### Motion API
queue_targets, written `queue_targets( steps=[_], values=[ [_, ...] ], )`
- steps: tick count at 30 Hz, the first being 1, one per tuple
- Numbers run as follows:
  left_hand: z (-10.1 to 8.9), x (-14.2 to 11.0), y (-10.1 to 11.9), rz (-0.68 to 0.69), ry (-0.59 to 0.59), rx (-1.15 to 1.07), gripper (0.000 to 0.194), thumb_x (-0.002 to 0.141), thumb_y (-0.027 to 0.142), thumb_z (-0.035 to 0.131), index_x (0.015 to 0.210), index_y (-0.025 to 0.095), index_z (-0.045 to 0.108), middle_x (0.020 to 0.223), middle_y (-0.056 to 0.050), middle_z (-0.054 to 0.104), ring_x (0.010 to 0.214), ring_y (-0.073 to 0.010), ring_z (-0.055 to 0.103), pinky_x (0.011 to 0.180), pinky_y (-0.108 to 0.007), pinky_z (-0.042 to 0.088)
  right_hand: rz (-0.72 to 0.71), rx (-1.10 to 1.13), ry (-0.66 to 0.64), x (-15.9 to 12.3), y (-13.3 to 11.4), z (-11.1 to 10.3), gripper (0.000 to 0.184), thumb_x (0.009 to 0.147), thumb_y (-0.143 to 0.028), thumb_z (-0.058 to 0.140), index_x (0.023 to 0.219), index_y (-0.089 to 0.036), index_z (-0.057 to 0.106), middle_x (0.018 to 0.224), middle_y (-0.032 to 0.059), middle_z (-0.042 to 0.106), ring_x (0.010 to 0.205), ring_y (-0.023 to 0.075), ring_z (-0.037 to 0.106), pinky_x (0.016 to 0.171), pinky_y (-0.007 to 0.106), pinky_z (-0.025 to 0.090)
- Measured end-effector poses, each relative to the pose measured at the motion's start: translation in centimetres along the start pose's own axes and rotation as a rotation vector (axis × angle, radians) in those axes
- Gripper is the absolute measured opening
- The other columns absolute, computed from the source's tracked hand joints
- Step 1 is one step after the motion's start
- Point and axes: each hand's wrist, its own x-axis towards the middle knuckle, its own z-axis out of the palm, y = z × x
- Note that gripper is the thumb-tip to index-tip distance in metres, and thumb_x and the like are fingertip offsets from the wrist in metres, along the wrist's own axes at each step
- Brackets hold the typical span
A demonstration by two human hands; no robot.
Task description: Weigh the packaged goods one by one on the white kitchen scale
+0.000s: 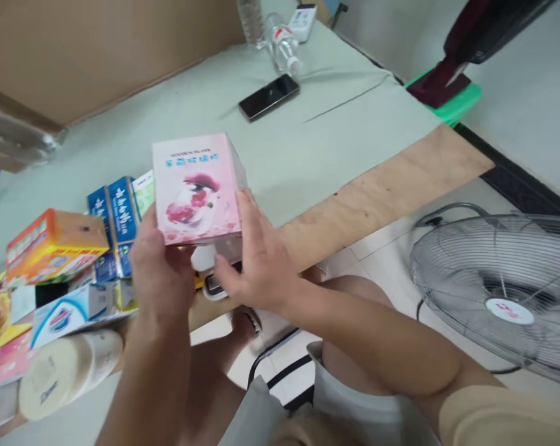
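Observation:
I hold a pink box with a picture of a red dessert upside down above the table's near edge. My left hand grips its lower left corner from beneath. My right hand presses against its right side, fingers curled round it. Under the box, a small white device sits at the table edge, partly hidden by my hands.
Blue cartons, an orange box, other packs and white rolls crowd the table's left. A black phone and plastic bottles lie farther back on the pale green cloth. A floor fan stands at right.

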Motion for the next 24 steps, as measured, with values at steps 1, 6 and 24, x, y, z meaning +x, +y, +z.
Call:
queue_targets(
  steps=[1, 6, 24],
  values=[
    [1.2, 1.0, 1.0, -0.024, -0.002, -0.058, 0.043, 0.090, 0.065, 0.054, 0.127, 0.050, 0.070, 0.146, 0.012, 0.067, 0.147, -0.0390, 0.054, 0.108, -0.063, 0.059, 0.016, -0.004, 0.047, 0.4, -0.1, -0.7, 0.086, 0.095, -0.033, 0.045, 0.164, -0.008, -0.002, 0.173, 0.0269, 0.030, 0.167, 0.0282, 0.021, 0.132, 0.052, 0.039],
    [10.0, 8.4, 5.0, -0.094, -0.176, -0.230, 0.035, 0.074, 0.057, 0.078, 0.102, 0.038, 0.074, 0.128, 0.009, 0.076, 0.148, -0.0429, 0.049, 0.103, -0.067, 0.061, 0.133, -0.051, 0.268, 3.0, 1.9, -5.8, 0.095, 0.094, -0.037, 0.049, 0.163, -0.007, -0.008, 0.176, 0.0271, 0.017, 0.169, 0.0296, 0.010, 0.136, 0.053, 0.031],
    [37.5, 20.4, 0.2, -0.190, -0.749, -0.260, 0.014, 0.085, 0.037, 0.067, 0.087, 0.023, 0.064, 0.091, -0.002, 0.075, 0.114, -0.0244, 0.067, 0.103, -0.047, 0.055, 0.438, -0.001, 0.757, 7.6, 18.5, -13.1, 0.094, 0.093, -0.027, 0.052, 0.165, -0.017, -0.007, 0.178, 0.0246, 0.001, 0.168, 0.0428, 0.002, 0.131, 0.074, 0.022]
  ],
)
